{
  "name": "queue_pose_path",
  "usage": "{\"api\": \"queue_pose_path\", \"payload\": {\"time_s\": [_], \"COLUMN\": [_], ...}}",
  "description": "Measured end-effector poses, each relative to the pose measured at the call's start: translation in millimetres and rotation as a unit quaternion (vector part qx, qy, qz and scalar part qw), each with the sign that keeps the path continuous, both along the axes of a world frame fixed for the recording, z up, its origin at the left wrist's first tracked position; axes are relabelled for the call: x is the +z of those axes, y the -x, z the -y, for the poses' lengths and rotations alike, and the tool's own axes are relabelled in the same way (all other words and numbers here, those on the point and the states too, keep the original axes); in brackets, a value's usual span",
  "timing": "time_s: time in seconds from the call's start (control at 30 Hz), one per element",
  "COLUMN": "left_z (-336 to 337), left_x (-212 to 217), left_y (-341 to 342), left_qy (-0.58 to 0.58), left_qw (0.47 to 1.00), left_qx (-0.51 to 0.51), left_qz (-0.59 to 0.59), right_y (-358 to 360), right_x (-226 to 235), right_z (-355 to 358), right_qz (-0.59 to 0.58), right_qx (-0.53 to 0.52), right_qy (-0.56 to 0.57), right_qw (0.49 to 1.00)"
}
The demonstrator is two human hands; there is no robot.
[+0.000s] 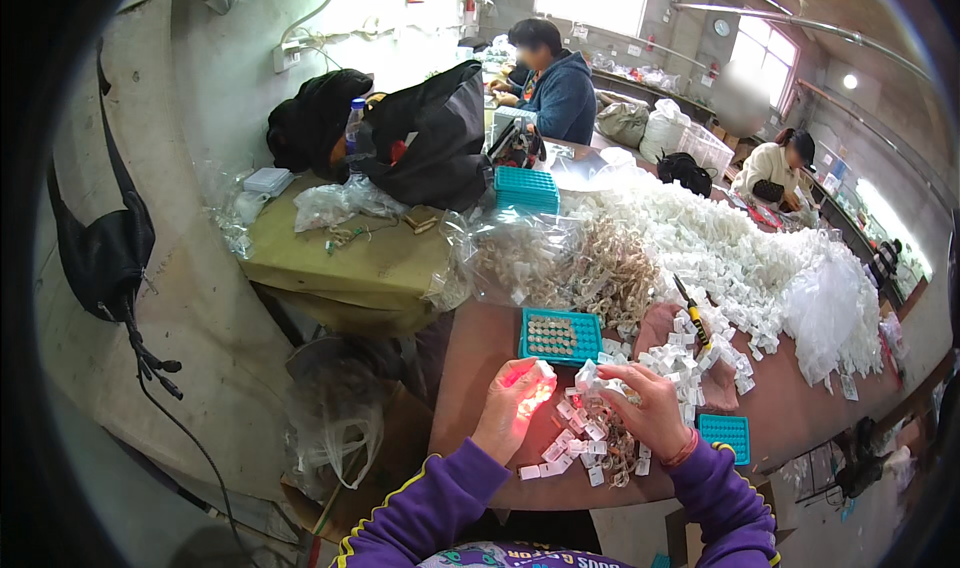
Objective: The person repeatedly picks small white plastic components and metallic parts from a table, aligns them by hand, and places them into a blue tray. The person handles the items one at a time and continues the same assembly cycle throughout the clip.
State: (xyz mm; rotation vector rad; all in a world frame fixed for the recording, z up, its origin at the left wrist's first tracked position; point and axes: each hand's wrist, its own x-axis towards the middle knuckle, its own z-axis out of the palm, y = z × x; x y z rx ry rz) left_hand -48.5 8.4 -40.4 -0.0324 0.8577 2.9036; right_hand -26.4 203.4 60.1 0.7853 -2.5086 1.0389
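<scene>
Brown worktable (480, 368) carried big white heap of plastic parts (720, 248) at far right. Teal tray (560, 336) with metal pieces sat just beyond hands. Left hand (512, 408) curled shut on small white clip (541, 370), lit red. Right hand (648, 408), just right of it, pinched second white clip (588, 376), pointing leftward toward first. Loose clips (575, 443) lay nearer person than tray, between hands.

- Three teal trays sat on the table: one (560, 336) at twelve o'clock from the hands, one (724, 436) at three, one (527, 189) farther at twelve.
- Two other people worked: one (553, 80) at twelve, one (781, 168) at two.
- One yellow-handled cutter (692, 315) lay at one o'clock.
</scene>
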Motion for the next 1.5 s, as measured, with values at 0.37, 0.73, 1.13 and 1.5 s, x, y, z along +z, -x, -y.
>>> {"api": "queue_pose_path", "payload": {"time_s": [0.37, 0.73, 1.13, 1.5], "left_z": [0, -1, 4, 7], "left_x": [5, -1, 0, -1], "left_y": [3, 6, 4, 2], "left_qy": [0.080, 0.081, 0.033, -0.020], "left_qw": [0.995, 0.993, 0.999, 0.999], "left_qx": [0.042, 0.047, -0.019, -0.025], "left_qz": [-0.033, -0.076, -0.030, 0.030], "right_y": [-37, -99, -92, -68], "right_x": [11, -18, -25, -44], "right_z": [-13, -45, -89, -108], "right_qz": [-0.037, -0.010, -0.004, 0.022], "right_qx": [-0.053, -0.239, -0.324, -0.346], "right_qy": [0.066, 0.411, 0.319, 0.192], "right_qw": [0.996, 0.880, 0.891, 0.918]}}
